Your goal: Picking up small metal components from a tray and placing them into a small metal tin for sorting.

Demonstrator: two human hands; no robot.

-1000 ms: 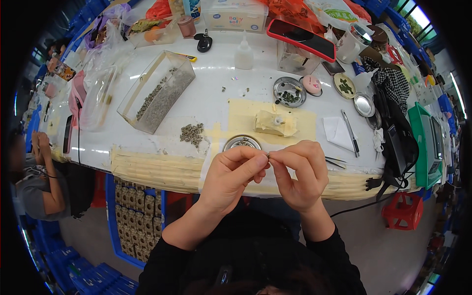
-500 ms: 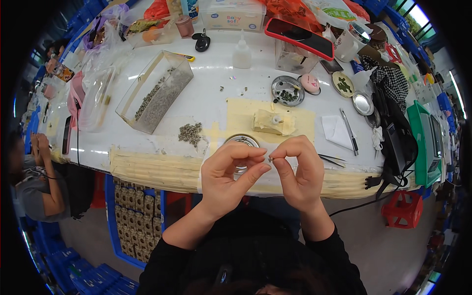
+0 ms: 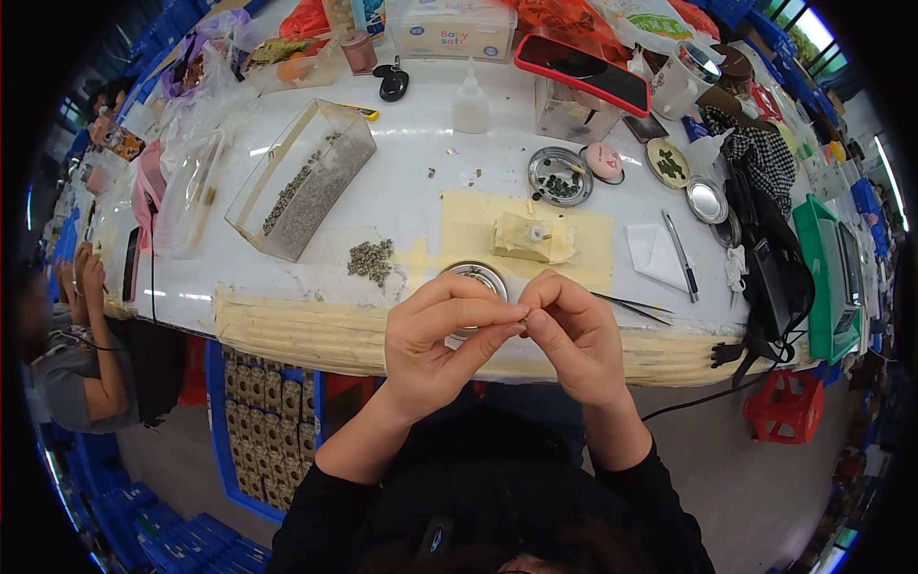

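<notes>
My left hand [image 3: 432, 346] and my right hand [image 3: 579, 342] meet over the table's front edge, thumbs and forefingers pinched together. A tiny greyish part [image 3: 525, 320] is between the fingertips, mostly hidden, so its kind cannot be made out. Just behind my left hand stands a round metal tin [image 3: 490, 275], partly covered by the fingers. A loose heap of small greyish parts [image 3: 371, 261] lies to its left. Tweezers [image 3: 631, 304] rest beside my right hand. Farther back, a block wrapped in yellowish tape [image 3: 524, 241] sits on a taped patch.
A clear box [image 3: 360, 153] of small grey parts stands at left. Behind the block is a metal dish [image 3: 585, 187] with dark green pieces. A squeeze bottle [image 3: 469, 105], a red-cased phone [image 3: 583, 75] and a pen [image 3: 680, 253] are farther off. Another person [image 3: 81, 368] sits at far left.
My fingertips have closed in on each other, covering more of the tiny part. My right hand has shifted slightly left. The other person's hands have risen.
</notes>
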